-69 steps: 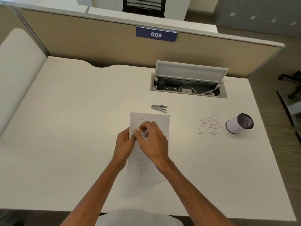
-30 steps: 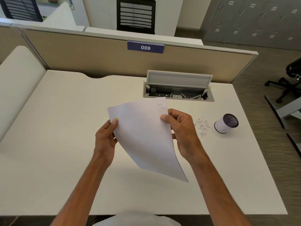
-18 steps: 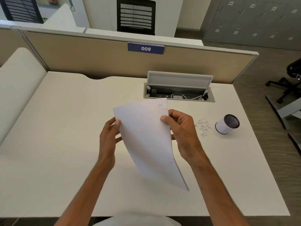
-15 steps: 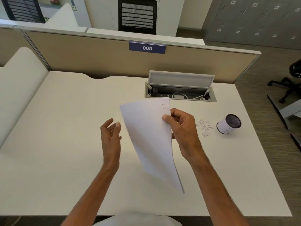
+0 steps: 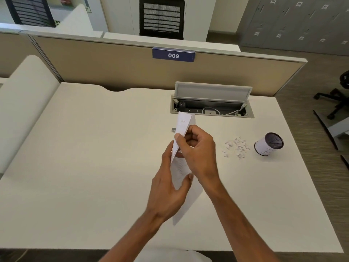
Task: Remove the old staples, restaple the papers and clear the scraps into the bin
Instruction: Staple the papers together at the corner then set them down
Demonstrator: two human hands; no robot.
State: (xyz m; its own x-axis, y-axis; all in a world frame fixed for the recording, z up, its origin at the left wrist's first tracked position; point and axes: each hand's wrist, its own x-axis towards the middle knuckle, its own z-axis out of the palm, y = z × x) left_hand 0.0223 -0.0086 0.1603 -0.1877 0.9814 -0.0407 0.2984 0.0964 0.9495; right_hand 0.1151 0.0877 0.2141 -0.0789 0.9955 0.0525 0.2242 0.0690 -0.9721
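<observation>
Fingers [image 5: 178,138] pinch papers [image 5: 183,122] upright.

Left: bare surface [image 5: 94,148], open passage.
Right: scraps [image 5: 236,147] beside bin [image 5: 268,143].
Far: open cable tray [image 5: 211,108], partition [image 5: 132,69].

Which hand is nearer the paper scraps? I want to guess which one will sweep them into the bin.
Right. The right hand, gripping the papers, sits just left of the scraps; the left hand is lower and farther left.

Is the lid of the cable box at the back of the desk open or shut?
Open. The lid stands raised behind the cable box, so cables inside show.
</observation>
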